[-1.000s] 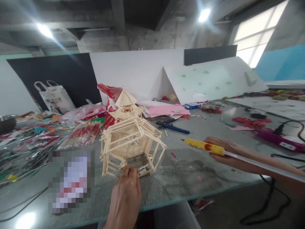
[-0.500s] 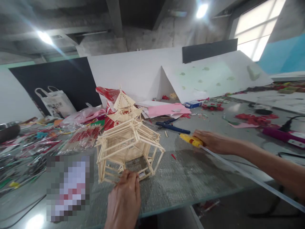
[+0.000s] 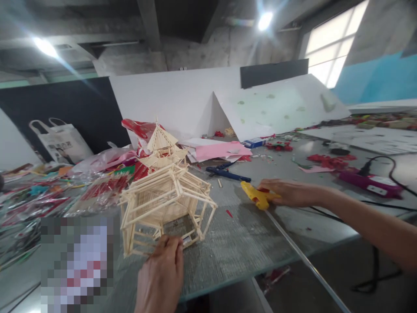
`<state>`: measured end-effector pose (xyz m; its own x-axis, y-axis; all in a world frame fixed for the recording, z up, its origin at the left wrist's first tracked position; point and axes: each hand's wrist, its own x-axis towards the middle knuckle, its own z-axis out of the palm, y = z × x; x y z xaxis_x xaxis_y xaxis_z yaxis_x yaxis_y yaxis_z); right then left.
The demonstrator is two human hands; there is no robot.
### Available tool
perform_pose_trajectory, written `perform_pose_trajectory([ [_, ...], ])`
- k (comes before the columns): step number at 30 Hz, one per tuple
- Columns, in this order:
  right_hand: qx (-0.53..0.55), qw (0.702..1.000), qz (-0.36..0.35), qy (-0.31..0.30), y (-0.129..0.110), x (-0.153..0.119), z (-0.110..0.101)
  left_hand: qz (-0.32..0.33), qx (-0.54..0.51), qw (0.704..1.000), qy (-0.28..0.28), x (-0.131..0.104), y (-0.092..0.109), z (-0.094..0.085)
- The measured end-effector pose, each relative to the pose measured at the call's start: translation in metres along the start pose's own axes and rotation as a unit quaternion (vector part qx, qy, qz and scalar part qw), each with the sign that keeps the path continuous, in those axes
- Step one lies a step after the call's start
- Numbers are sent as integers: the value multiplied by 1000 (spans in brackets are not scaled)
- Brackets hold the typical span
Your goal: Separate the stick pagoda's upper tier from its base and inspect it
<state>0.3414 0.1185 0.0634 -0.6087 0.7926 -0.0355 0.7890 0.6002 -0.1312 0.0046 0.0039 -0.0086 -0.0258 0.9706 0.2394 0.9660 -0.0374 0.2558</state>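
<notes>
Wooden model (image 3: 177,187) stands just ahead of the left hand (image 3: 163,269), which is clamped on its near base edge. Right hand (image 3: 286,192) grips the glue gun (image 3: 253,192); pliers (image 3: 233,174) lie beyond, leftward.

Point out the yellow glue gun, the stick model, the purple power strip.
Yellow glue gun (image 3: 256,193): head view, on its body.
Stick model (image 3: 177,186): head view, on the lower frame's front upper corner.
Purple power strip (image 3: 366,183): head view, on its casing.

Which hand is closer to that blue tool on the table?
Right. The right hand is just beside the blue tool; the left hand is farther, low on the stick model.
</notes>
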Motion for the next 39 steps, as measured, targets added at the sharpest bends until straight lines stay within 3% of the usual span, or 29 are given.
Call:
perform_pose_trajectory([
  [5, -18, 999, 20, -18, 2, -4, -3, 29, -11, 999, 16, 2, -10, 7],
  [9, -44, 995, 39, 82, -10, -8, -9, 39, -22, 998, 32, 1, -12, 9],
  [12, -18, 989, 33, 146, -47, -13, -16, 43, -30, 998, 38, -1, -11, 8],
  [18, 58, 992, -105, 46, -139, -11, -5, 41, -59, 995, 66, -2, -8, 13],
  [22, 34, 990, -133, -19, -171, 14, 16, 44, -73, 994, 74, -1, -9, 17],
  [30, 8, 984, -175, -30, -185, 57, 49, -1, -44, 999, 22, -5, 3, 2],
  [39, 79, 986, -121, -85, -190, 57, 33, -9, -15, 1000, 15, -6, 8, -1],
])
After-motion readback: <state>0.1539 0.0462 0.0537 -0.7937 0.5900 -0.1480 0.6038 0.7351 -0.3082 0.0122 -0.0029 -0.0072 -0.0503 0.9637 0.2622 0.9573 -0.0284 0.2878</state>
